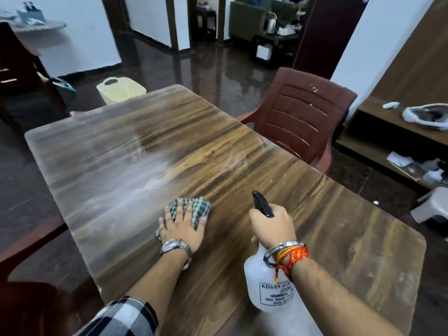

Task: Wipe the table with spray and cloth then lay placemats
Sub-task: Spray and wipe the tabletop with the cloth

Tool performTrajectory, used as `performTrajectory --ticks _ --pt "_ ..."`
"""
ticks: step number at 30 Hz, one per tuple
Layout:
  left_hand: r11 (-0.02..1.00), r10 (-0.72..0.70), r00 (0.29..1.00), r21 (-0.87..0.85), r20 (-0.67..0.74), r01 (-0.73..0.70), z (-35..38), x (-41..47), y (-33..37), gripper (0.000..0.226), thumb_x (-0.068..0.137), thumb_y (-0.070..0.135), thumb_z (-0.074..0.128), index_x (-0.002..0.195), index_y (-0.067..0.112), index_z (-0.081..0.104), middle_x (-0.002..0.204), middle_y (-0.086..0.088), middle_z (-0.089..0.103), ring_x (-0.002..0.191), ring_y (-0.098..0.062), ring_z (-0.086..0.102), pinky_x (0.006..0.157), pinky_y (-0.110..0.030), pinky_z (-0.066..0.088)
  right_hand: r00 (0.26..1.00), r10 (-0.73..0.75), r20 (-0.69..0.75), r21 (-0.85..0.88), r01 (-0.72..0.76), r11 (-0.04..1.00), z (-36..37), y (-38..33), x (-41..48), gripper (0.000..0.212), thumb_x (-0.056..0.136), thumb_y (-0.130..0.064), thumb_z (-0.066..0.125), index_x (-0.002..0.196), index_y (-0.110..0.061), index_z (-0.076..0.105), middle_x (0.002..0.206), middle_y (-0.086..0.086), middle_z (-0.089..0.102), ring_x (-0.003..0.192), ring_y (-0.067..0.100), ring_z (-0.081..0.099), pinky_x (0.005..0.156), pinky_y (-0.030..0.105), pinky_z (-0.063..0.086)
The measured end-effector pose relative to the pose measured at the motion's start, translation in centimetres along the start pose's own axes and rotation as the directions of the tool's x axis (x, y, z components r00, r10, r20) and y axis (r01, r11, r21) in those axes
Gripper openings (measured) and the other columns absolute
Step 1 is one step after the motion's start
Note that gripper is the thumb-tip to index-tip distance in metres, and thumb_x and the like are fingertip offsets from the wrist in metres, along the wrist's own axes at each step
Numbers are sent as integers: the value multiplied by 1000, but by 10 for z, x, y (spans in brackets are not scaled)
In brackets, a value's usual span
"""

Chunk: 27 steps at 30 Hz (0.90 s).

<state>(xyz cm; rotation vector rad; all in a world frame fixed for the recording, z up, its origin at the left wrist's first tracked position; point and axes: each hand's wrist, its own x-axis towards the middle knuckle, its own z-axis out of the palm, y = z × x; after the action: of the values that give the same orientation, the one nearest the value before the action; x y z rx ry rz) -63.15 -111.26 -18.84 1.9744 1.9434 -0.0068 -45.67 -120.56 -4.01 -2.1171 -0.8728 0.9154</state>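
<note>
Nearest the camera, the right hand (271, 225) grips the neck of a translucent white bottle (266, 284), fingers closed around it below the black trigger head (261, 204), whose nozzle points away over the table (339, 229). The bottle carries a printed label; its contents cannot be made out through the cloudy wall. The wrist wears a metal bangle and red-orange threads. Just to the left, the left hand (183, 226) lies flat with fingers spread, pressing a green-and-white checked cloth (194, 209) onto the wood; a watch sits on that wrist above a checked sleeve (121, 318). The cloth rests at the near-centre of the tabletop, well apart from the bottle. A pale, streaky film covers the table's left and far portions, while the centre and right show dark grain. No placemats lie on the surface. Beyond the right edge stands a maroon chair (300, 112). Past the far corner, on the dark floor, sits a cream slotted basket (118, 89); its contents are not visible.
</note>
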Motion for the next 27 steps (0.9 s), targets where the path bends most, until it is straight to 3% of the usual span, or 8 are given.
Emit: performTrajectory --ticks 4,7,11,15,21,27 --pt "993 120 993 15 -9 -120 7 51 50 70 92 67 18 153 34 6 161 7 -8 147 -28 -13 117 -48 -9 998 54 -32 -20 -54 998 9 -16 56 22 83 -19 54 80 0 65 80 21 71 51 27 67 27 14 32" --pt "982 188 982 34 -21 -188 8 91 76 71 91 68 17 153 34 6 162 7 -6 147 -27 -12 117 -47 -9 996 87 -36 -50 -89 995 16 -29 98 22 82 -19 53 86 0 65 89 22 70 46 24 63 25 11 27" --pt "967 252 967 30 -38 -251 12 132 111 74 91 69 19 153 33 4 162 6 -6 147 -28 -12 117 -48 -9 993 105 -54 -101 -110 989 22 -43 147 16 81 -17 54 68 -7 55 85 18 68 42 22 60 27 10 29" --pt "957 290 956 43 -49 -288 16 175 144 75 90 70 19 153 33 6 162 5 -4 147 -30 -10 117 -49 -7 992 123 -38 -159 -128 979 13 -42 178 17 82 -18 55 71 -5 60 70 15 69 37 15 57 24 10 26" --pt "963 256 966 87 -24 -254 4 261 184 77 88 73 17 153 32 9 162 4 -2 147 -33 -8 117 -51 -5 991 124 -49 -114 -129 985 -20 -21 189 17 85 -21 57 87 -5 63 69 10 68 37 12 61 34 14 39" --pt "981 159 987 110 -10 -157 -12 338 228 77 88 71 17 153 30 11 162 2 1 147 -34 -4 117 -52 0 992 115 -52 -73 -119 990 -68 4 185 9 86 -19 58 84 -11 63 58 4 63 44 17 65 48 26 50"
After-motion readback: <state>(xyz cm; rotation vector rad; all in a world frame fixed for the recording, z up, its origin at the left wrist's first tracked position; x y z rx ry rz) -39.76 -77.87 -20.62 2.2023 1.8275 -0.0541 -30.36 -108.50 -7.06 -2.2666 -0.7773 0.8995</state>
